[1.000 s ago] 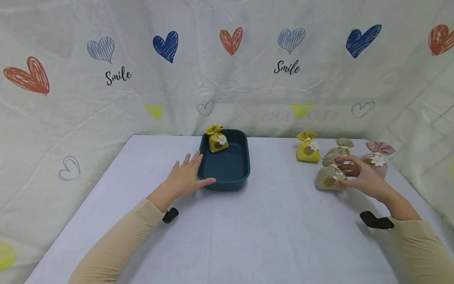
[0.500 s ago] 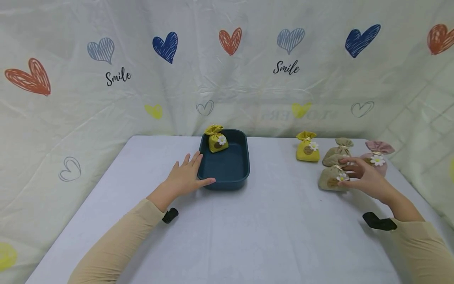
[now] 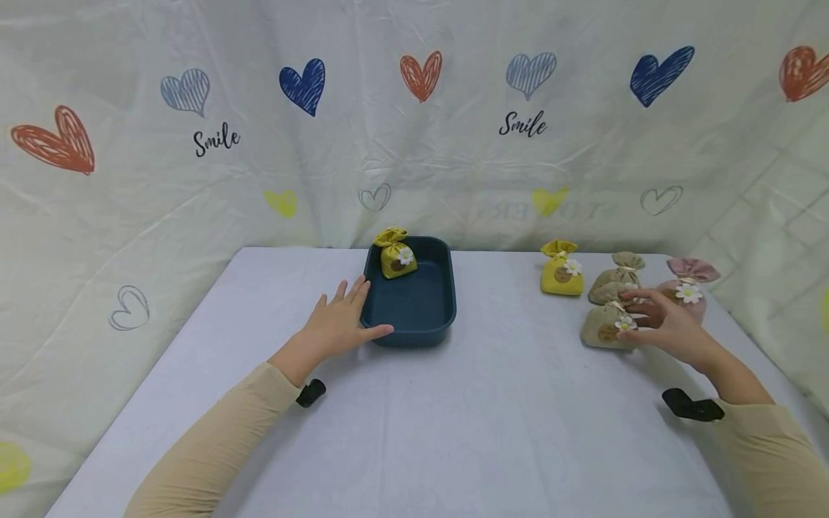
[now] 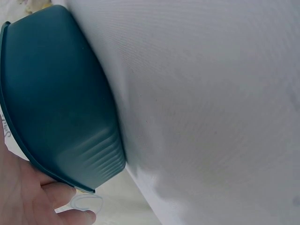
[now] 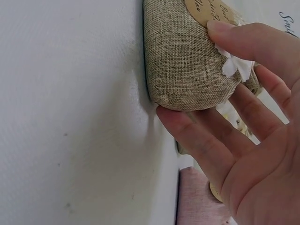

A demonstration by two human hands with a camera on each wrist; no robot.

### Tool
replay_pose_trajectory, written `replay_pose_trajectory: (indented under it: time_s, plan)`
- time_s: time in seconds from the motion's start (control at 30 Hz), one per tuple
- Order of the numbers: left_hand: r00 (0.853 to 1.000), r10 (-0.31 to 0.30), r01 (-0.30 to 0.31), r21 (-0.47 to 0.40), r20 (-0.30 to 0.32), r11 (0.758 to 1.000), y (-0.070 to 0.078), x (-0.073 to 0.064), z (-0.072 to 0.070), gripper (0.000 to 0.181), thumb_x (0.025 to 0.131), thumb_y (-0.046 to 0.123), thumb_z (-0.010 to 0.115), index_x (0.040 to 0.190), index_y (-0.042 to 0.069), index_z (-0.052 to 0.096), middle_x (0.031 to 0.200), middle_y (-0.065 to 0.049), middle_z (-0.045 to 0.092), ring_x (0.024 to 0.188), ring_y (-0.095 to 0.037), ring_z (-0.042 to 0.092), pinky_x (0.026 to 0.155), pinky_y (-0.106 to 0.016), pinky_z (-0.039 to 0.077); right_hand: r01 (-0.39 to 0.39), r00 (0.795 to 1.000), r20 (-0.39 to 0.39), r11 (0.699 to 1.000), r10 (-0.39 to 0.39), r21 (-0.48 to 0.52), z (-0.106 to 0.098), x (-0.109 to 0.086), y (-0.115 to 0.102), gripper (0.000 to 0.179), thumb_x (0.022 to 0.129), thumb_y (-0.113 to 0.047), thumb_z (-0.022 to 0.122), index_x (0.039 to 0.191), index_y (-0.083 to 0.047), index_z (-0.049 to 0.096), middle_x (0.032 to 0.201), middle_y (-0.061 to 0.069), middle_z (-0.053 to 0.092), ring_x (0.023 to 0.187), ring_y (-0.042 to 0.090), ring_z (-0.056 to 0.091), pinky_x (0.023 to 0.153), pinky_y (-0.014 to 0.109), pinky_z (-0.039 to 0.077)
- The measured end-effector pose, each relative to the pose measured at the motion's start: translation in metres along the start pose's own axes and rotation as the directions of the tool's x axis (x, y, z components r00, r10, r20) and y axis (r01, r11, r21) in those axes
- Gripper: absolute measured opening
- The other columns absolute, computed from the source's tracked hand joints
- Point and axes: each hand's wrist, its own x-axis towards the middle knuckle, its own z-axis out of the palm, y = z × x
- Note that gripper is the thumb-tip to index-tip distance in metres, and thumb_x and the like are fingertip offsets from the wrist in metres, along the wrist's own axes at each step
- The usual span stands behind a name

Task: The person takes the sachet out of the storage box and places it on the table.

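My left hand (image 3: 337, 320), fingers spread, rests at the near-left rim of a dark teal plastic tub (image 3: 414, 306). In the left wrist view its fingertips (image 4: 61, 192) are right at the tub's rim. A yellow cloth pouch (image 3: 396, 266) with a white flower leans inside the tub's far-left corner. My right hand (image 3: 676, 331) holds the front beige burlap pouch (image 3: 597, 327) at its right side. In the right wrist view the thumb lies on the front beside the brown label (image 5: 199, 9), with the other fingers behind and under the pouch's edge.
Behind the held pouch stands another beige pouch (image 3: 607, 282). A pink pouch (image 3: 694, 273) is to its right, partly hidden by my right hand, and a yellow pouch (image 3: 560, 279) to its left. A heart-printed white sheet (image 3: 414, 158) hangs behind the white table (image 3: 453, 432).
The right hand and the front beige pouch have shifted slightly right and toward me, and more of the beige pouch behind shows. Left hand and tub stay still.
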Motion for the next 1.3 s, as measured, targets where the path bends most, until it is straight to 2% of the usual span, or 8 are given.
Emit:
replay_pose_trajectory:
  time_s: [0.2,0.37,0.47,0.6,0.7,1.0,1.3]
  plan:
    - [1.0,-0.003,0.003,0.004,0.001,1.0,-0.0005,0.0008,0.0011,0.11,0.091,0.078,0.051,0.165,0.007,0.013,0.171,-0.011,0.008,0.155,-0.04,0.009,0.118,-0.067,0.013,0.0,1.0,0.014,1.0,0.0,0.013,0.0001,-0.001,0.0024,0.059,0.093,-0.001,0.075,0.142,-0.004,0.042,0.125,-0.019,0.047,0.105,-0.021,0.047,0.076,0.016,0.053]
    - [1.0,-0.004,0.004,0.004,0.001,1.0,-0.0026,0.002,0.0027,0.111,0.091,0.079,0.051,0.165,0.007,0.012,0.171,-0.012,0.009,0.155,-0.04,0.009,0.118,-0.067,0.014,-0.013,0.999,0.032,1.0,0.013,0.015,-0.0002,-0.0011,0.0026,0.061,0.094,-0.003,0.074,0.144,-0.004,0.04,0.134,-0.006,0.048,0.106,-0.022,0.046,0.077,0.016,0.053]
    - [1.0,-0.005,0.005,0.001,0.002,1.0,-0.0035,0.0029,0.0038,0.111,0.091,0.08,0.05,0.165,0.007,0.012,0.171,-0.012,0.009,0.155,-0.04,0.009,0.118,-0.067,0.013,-0.021,0.999,0.046,1.0,0.02,0.018,-0.0006,-0.0017,0.003,0.061,0.095,-0.004,0.074,0.145,-0.004,0.039,0.139,0.005,0.048,0.106,-0.022,0.045,0.077,0.017,0.053]
    - [1.0,-0.005,0.005,0.005,0.001,1.0,-0.0036,0.0032,0.004,0.111,0.09,0.08,0.049,0.165,0.007,0.012,0.171,-0.011,0.009,0.155,-0.04,0.009,0.118,-0.067,0.013,-0.034,0.998,0.059,0.999,0.033,0.014,-0.0005,-0.0021,0.0027,0.062,0.096,-0.005,0.073,0.147,-0.002,0.037,0.145,0.028,0.043,0.106,-0.022,0.044,0.077,0.019,0.054]
    - [1.0,-0.002,0.002,0.003,-0.004,1.0,-0.0031,0.0024,0.0028,0.111,0.091,0.08,0.05,0.165,0.007,0.013,0.171,-0.012,0.01,0.155,-0.041,0.009,0.118,-0.067,0.013,-0.038,0.997,0.069,0.999,0.038,0.004,-0.0008,-0.0017,0.0014,0.064,0.096,-0.006,0.073,0.147,0.002,0.035,0.148,0.037,0.038,0.106,-0.023,0.042,0.077,0.02,0.054]
    - [1.0,-0.001,0.001,-0.001,-0.002,1.0,-0.0006,0.0003,0.0004,0.11,0.091,0.078,0.052,0.165,0.007,0.013,0.171,-0.011,0.009,0.155,-0.04,0.008,0.118,-0.067,0.012,-0.005,0.997,0.078,0.999,0.008,-0.042,-0.0031,-0.0013,-0.004,0.065,0.095,-0.003,0.073,0.146,0.009,0.034,0.145,0.039,0.04,0.106,-0.023,0.042,0.077,0.014,0.05]
    - [1.0,-0.001,0.001,-0.001,-0.002,1.0,-0.0014,0.0015,0.001,0.11,0.091,0.079,0.051,0.166,0.007,0.012,0.171,-0.011,0.009,0.155,-0.04,0.008,0.119,-0.067,0.012,0.051,0.995,0.093,0.991,-0.039,-0.127,-0.0076,-0.0029,-0.0064,0.064,0.092,-0.001,0.076,0.143,0.012,0.04,0.137,0.039,0.048,0.103,-0.02,0.047,0.075,0.018,0.053]
